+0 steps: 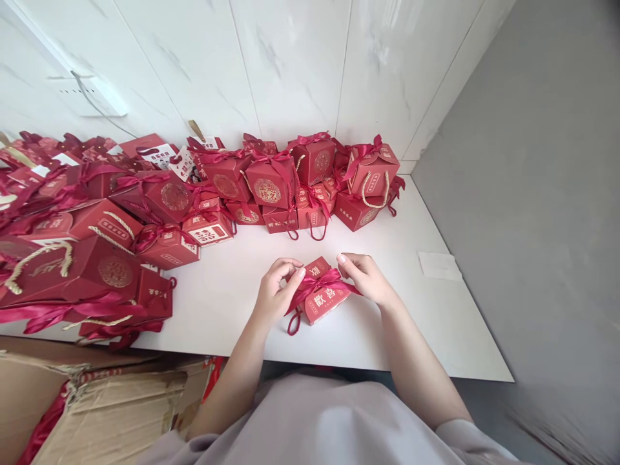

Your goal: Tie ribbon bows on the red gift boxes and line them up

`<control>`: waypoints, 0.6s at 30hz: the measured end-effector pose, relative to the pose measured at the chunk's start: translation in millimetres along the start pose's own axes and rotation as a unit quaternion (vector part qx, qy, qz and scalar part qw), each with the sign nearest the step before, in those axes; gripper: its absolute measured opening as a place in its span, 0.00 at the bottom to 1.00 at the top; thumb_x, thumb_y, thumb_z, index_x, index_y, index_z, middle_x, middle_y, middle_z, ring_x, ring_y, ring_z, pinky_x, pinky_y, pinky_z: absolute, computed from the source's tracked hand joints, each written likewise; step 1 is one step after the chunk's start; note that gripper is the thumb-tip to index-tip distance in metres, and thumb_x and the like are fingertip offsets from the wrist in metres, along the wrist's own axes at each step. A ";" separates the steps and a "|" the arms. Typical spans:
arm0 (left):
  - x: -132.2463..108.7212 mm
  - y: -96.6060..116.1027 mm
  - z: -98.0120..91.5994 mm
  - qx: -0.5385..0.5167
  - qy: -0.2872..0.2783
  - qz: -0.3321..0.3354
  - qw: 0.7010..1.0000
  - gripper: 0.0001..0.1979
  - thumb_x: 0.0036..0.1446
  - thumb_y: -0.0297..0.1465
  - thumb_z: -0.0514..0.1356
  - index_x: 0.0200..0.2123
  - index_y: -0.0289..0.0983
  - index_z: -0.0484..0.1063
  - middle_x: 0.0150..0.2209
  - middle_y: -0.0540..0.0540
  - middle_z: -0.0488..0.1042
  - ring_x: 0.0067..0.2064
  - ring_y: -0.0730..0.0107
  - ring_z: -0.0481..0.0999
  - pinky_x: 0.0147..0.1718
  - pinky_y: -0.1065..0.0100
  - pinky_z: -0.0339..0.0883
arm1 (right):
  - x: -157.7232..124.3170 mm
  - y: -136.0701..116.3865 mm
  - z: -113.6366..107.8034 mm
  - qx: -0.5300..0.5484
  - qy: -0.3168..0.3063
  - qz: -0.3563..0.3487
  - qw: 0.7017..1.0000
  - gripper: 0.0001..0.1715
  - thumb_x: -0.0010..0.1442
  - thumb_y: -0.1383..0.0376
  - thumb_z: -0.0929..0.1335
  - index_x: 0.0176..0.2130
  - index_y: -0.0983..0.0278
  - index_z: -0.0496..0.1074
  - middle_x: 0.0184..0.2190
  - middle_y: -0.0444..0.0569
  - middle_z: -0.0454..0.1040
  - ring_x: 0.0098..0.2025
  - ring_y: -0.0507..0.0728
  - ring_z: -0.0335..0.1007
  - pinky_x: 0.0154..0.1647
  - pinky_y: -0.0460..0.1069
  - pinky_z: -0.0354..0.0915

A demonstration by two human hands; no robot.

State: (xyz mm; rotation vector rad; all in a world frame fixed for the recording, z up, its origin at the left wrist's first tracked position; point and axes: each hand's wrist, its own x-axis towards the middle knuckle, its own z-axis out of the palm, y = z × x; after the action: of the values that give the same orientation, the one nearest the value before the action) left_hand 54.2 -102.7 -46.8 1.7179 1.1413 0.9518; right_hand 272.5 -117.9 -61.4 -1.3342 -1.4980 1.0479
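A small red gift box (328, 302) with pale Chinese characters lies at an angle on the white table, between my hands. Around it a dark-red satin ribbon (323, 281) is tied in a bow across the top. My left hand (279, 287) is at the bow's left side, fingers curled and thumb bent toward the index finger, closed at the ribbon. On the other side my right hand (364, 276) is also closed at the ribbon, its thumb raised and its fingers curled over the right end. A red cord loop (293, 323) sticks out at the box's lower left.
Many red gift boxes (266, 184) with bows and cord handles are stacked along the tiled wall (295, 64) and at the left (87, 271). An opened cardboard carton (126, 413) stands below the table's left edge. A grey panel (523, 194) borders the right side.
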 end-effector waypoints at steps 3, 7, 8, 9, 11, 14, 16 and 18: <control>-4.6 0.7 12.7 -0.022 0.056 0.004 0.998 0.15 0.65 0.39 0.55 0.29 0.37 0.68 0.39 0.45 0.72 0.42 0.67 0.72 0.43 0.67 0.65 | -2.8 -1.7 1.1 0.015 -0.052 0.011 0.998 0.32 0.66 0.44 0.61 0.21 0.63 0.58 0.19 0.40 0.56 0.23 0.50 0.50 0.26 0.47 0.51; -8.8 3.8 22.9 -0.009 0.092 0.002 0.996 0.14 0.67 0.39 0.52 0.33 0.38 0.69 0.38 0.46 0.72 0.42 0.66 0.72 0.44 0.67 0.65 | -3.1 -2.3 6.9 0.043 -0.051 0.015 0.998 0.32 0.62 0.44 0.66 0.21 0.62 0.55 0.19 0.39 0.53 0.23 0.49 0.48 0.24 0.46 0.49; -9.4 4.5 24.0 -0.003 0.100 0.004 0.995 0.14 0.67 0.39 0.52 0.33 0.38 0.69 0.38 0.46 0.72 0.42 0.66 0.72 0.43 0.67 0.65 | -2.9 -2.1 7.8 0.064 -0.049 0.014 0.997 0.32 0.62 0.44 0.66 0.21 0.62 0.55 0.19 0.39 0.53 0.23 0.49 0.48 0.24 0.46 0.49; -9.9 5.1 24.8 0.005 0.106 0.007 0.994 0.14 0.67 0.39 0.52 0.33 0.38 0.69 0.38 0.46 0.72 0.42 0.66 0.72 0.43 0.67 0.65 | -2.5 -1.8 8.2 0.086 -0.049 0.013 0.995 0.32 0.62 0.44 0.66 0.21 0.62 0.55 0.19 0.39 0.53 0.23 0.49 0.48 0.24 0.46 0.49; -10.4 5.7 25.7 0.020 0.115 0.018 0.993 0.13 0.68 0.38 0.51 0.33 0.39 0.69 0.37 0.46 0.72 0.41 0.66 0.72 0.43 0.66 0.65 | -1.8 -1.3 7.7 0.118 -0.051 0.017 0.992 0.32 0.62 0.44 0.66 0.21 0.62 0.55 0.20 0.39 0.53 0.23 0.49 0.47 0.23 0.46 0.48; -10.9 5.7 25.9 0.039 0.121 0.038 0.991 0.13 0.68 0.36 0.51 0.33 0.39 0.69 0.37 0.46 0.72 0.41 0.66 0.72 0.43 0.66 0.65 | -1.1 -1.1 4.5 0.131 -0.069 0.022 0.989 0.31 0.62 0.45 0.67 0.21 0.62 0.55 0.19 0.38 0.53 0.22 0.48 0.47 0.23 0.46 0.47; -11.6 5.7 24.9 0.044 0.119 0.045 0.991 0.12 0.67 0.36 0.52 0.33 0.39 0.69 0.37 0.46 0.72 0.41 0.66 0.72 0.42 0.66 0.65 | -1.1 -1.4 1.8 0.130 -0.090 0.018 0.987 0.30 0.62 0.46 0.67 0.21 0.62 0.55 0.19 0.38 0.53 0.22 0.48 0.47 0.22 0.46 0.46; -12.9 5.7 23.2 0.054 0.115 0.046 0.991 0.12 0.66 0.36 0.54 0.32 0.38 0.70 0.38 0.46 0.72 0.41 0.66 0.73 0.41 0.66 0.66 | -1.7 -2.1 -0.6 0.128 -0.114 0.013 0.985 0.31 0.62 0.46 0.67 0.21 0.62 0.55 0.19 0.38 0.53 0.22 0.48 0.46 0.22 0.46 0.46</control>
State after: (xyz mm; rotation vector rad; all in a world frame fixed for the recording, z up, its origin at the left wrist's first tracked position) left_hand 73.2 -121.5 -51.5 1.7949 1.2917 1.1871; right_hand 272.6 -119.8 -59.3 -1.0844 -1.4519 1.3980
